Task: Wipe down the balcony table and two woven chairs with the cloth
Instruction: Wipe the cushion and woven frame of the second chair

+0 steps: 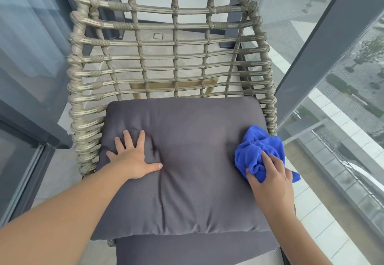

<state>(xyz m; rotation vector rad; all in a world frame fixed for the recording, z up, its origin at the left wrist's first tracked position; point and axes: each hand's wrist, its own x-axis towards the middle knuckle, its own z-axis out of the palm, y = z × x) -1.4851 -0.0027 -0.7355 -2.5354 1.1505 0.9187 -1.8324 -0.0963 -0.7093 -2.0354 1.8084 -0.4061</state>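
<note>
Blue cloth (257, 150), bunched, sits at the right edge of a grey cushion (187, 171), close to the woven side of the chair (166, 42). Right hand (270, 179) grips the cloth from below, fingers curled into its folds, thumb tucked against the lower bunch. A corner of cloth hangs out past the hand over the cushion's edge. Left hand (133, 156) lies flat on the cushion's left half, fingers spread and straight, thumb out to the right; fabric dents and creases under the palm. Cushion leans against the chair's open rope backrest. Glass balustrade (324, 144) just right of the chair; glass door (25, 77) to the left.
</note>
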